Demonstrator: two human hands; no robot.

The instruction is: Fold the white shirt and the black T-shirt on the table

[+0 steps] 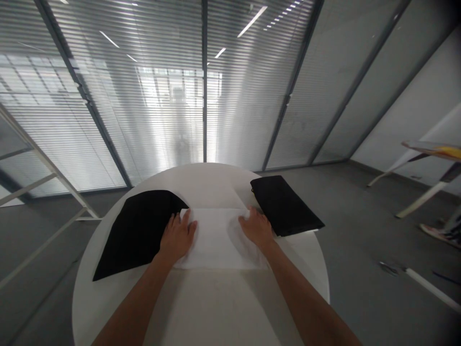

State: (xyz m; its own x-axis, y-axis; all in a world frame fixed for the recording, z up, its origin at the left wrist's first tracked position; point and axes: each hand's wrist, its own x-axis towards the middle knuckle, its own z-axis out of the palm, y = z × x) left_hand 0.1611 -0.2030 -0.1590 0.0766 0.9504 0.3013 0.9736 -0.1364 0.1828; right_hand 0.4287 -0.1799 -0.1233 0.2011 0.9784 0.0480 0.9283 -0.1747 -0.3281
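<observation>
A white rectangular sheet [216,240], thin and soft-looking, lies flat in front of me; whether it is cloth or paper I cannot tell. My left hand [179,235] rests on its left edge, fingers spread, with the outer fingers over a black piece [137,230] that looks like fabric. On the sheet's upper right corner lies my right hand [257,227], thumb apart from the fingers, its outer side next to a folded black item [286,204]. A pale edge shows beneath that folded item.
Everything lies on a round white table [201,185]. Behind it stands a glass partition with blinds [237,110]. A white metal frame [54,168] is at left. Another table [432,150], a person's foot [437,233] and a white pole [432,290] are at right.
</observation>
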